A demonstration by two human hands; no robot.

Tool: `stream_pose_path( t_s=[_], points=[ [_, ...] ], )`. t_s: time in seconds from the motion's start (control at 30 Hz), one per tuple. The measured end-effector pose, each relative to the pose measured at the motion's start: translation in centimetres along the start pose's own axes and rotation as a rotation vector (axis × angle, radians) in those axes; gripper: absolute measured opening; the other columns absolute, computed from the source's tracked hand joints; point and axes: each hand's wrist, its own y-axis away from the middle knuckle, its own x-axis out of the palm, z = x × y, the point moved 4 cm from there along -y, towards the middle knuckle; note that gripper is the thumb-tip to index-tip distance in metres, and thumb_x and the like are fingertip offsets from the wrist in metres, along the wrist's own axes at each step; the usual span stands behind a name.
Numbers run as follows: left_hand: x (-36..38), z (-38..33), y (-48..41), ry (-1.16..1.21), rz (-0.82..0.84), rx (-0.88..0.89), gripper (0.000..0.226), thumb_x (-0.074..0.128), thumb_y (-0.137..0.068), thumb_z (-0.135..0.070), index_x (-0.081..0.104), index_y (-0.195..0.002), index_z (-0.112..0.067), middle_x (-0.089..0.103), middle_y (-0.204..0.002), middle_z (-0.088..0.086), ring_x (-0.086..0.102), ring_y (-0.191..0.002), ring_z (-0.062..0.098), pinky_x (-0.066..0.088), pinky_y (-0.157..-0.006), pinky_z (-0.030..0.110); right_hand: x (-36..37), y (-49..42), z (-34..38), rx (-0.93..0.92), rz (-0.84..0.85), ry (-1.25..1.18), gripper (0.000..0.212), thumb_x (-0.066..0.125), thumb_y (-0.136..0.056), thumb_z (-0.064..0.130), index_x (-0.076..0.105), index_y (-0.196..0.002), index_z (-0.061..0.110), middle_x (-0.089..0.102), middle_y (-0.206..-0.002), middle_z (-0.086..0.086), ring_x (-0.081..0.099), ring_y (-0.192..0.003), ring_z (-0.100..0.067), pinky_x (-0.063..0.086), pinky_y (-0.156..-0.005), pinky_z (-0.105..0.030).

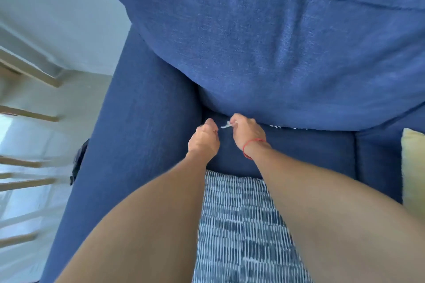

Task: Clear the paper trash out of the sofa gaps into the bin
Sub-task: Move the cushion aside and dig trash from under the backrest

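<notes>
While we lean over the blue sofa point(147, 122), our right hand point(247, 132) pinches a paper scrap point(226, 125) at the gap.

The scrap is small, white, crumpled and thin, poking out to the left of our right fingertips, just under the back cushion point(276, 53) where it meets the seat. Our left hand point(203, 141) sits just left of it, fingers curled closed, holding nothing we can see. More white bits point(285, 127) show along the gap, to the right of the pinching grip.

Navy blue sofa point(276, 53), white paper scrap point(226, 125), blue-and-white dashed cushion point(236, 225), red wrist string point(249, 145).
</notes>
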Motion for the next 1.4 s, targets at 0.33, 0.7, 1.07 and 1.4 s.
stream_pose_path(
  t_s=[0.33, 0.7, 1.07, 1.4],
  points=[
    [-9.6, 3.3, 7.7, 0.255, -0.246, -0.127, 0.024, 0.032, -0.1, -0.02, 0.039, -0.121, -0.009, 0.057, -0.119, 0.012, 0.054, -0.093, 0.031, 0.047, -0.08, 0.041, -3.4, 6.4, 10.6, -0.171, -0.038, -0.02, 0.029, 0.044, -0.097, 0.016, 0.049, -0.125, 0.008, 0.06, -0.121, -0.02, 0.057, -0.108, -0.042, 0.047, -0.085, -0.042],
    [-20.1, 20.3, 10.3, 0.547, -0.678, -0.353, 0.02, 0.048, -0.096, -0.015, 0.06, -0.112, -0.011, 0.058, -0.117, 0.01, 0.057, -0.099, 0.027, 0.041, -0.072, 0.022, 3.9, 7.3, 29.0, -0.545, 0.076, -0.005, 0.024, 0.05, -0.096, 0.022, 0.065, -0.101, 0.005, 0.053, -0.115, -0.015, 0.059, -0.096, -0.035, 0.05, -0.081, -0.041],
    [-18.7, 35.6, 9.6, 0.826, -0.727, -0.697, 0.026, 0.055, -0.089, -0.012, 0.061, -0.114, -0.012, 0.059, -0.124, 0.009, 0.063, -0.101, 0.026, 0.053, -0.09, 0.038, 17.7, 6.3, 36.3, -0.49, 0.167, -0.097, 0.016, 0.054, -0.091, 0.009, 0.061, -0.105, 0.008, 0.063, -0.112, -0.011, 0.057, -0.089, -0.023, 0.049, -0.076, -0.031],
    [-18.8, 37.0, 8.0, 0.721, -0.543, -0.69, 0.045, 0.053, -0.096, -0.019, 0.046, -0.14, -0.008, 0.055, -0.135, 0.008, 0.057, -0.117, 0.026, 0.042, -0.1, 0.033, 21.6, 5.3, 37.1, -0.442, 0.34, 0.203, 0.029, 0.048, -0.09, 0.004, 0.057, -0.117, 0.011, 0.056, -0.13, -0.015, 0.058, -0.111, -0.031, 0.052, -0.091, -0.038]
  ],
)
